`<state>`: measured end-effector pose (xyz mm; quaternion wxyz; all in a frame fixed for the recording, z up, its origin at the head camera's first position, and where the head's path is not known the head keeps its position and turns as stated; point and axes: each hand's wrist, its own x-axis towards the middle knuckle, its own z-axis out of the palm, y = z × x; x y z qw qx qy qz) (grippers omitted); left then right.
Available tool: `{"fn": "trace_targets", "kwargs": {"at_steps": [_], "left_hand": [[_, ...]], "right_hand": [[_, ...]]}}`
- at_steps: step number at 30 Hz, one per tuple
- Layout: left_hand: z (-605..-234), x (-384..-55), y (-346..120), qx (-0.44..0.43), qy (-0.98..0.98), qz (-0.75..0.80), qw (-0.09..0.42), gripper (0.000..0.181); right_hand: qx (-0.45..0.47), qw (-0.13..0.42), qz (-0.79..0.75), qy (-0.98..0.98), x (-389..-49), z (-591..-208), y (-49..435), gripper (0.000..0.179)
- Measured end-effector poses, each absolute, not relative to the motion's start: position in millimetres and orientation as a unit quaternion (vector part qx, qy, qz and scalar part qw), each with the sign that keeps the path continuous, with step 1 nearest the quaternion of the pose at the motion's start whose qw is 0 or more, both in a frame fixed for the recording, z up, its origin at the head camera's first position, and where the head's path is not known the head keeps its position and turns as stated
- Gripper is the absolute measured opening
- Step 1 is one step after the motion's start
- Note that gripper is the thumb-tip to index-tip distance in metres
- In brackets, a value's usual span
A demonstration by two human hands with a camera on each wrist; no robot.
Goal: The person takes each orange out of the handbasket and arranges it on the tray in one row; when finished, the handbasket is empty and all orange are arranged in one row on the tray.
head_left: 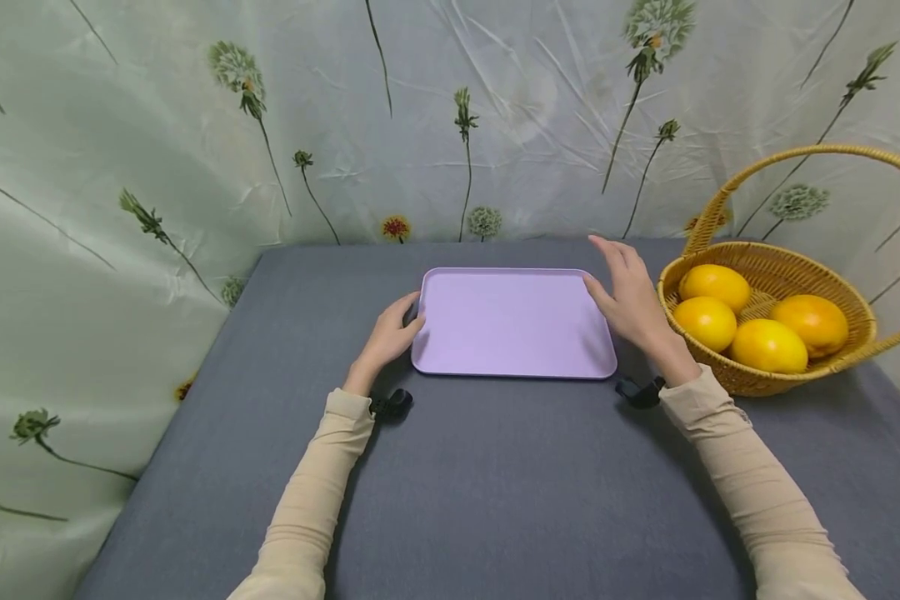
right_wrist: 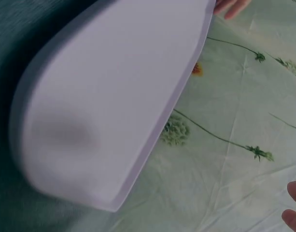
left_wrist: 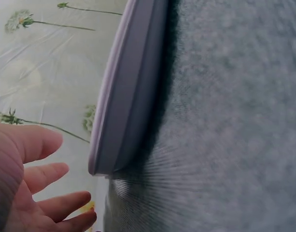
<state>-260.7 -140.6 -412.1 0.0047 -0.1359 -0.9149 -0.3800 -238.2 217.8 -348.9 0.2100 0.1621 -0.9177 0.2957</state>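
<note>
A shallow lilac rectangular tray point(head_left: 514, 323) lies flat on the cloth-covered table. At its left edge is my left hand point(head_left: 388, 333), fingers extended and loosely spread. In the left wrist view the fingers point(left_wrist: 44, 176) hold nothing, and a gap shows between them and the tray's side point(left_wrist: 131, 92). Over the tray's right end is my right hand point(head_left: 630, 296), thumb and fingers apart with nothing between them. The right wrist view has the tray's surface point(right_wrist: 114, 96) large, with only two fingertips point(right_wrist: 295, 205) at the right edge.
To the right of my right hand stands a wicker basket point(head_left: 765, 258) with a tall handle, holding several yellow fruits point(head_left: 769, 346). Grey cloth covers the table point(head_left: 540, 483). A pale flower-print curtain point(head_left: 420, 125) hangs behind and at the left.
</note>
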Motion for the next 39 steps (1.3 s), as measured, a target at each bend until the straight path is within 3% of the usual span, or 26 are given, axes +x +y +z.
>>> {"fn": "trace_targets", "kwargs": {"at_steps": [11, 21, 28, 39], "left_hand": [[-419.4, -253.7, -147.7, -0.166, -0.915, -0.366, -0.042, 0.055], [-430.3, -254.8, -151.4, -0.197, -0.905, -0.377, -0.024, 0.047], [-428.3, -254.7, -151.4, -0.177, -0.906, -0.383, -0.032, 0.048], [-427.4, -255.9, -150.0, -0.157, -0.909, -0.385, -0.036, 0.048]], "right_hand": [[0.147, 0.21, 0.307, -0.916, -221.1, -347.9, 248.8, 0.057], [0.116, 0.188, 0.322, -0.921, -213.0, -343.3, 287.5, 0.055], [0.054, 0.139, 0.328, -0.933, -206.1, -336.4, 314.5, 0.059], [0.038, 0.075, 0.299, -0.951, -200.4, -336.1, 337.4, 0.06]]}}
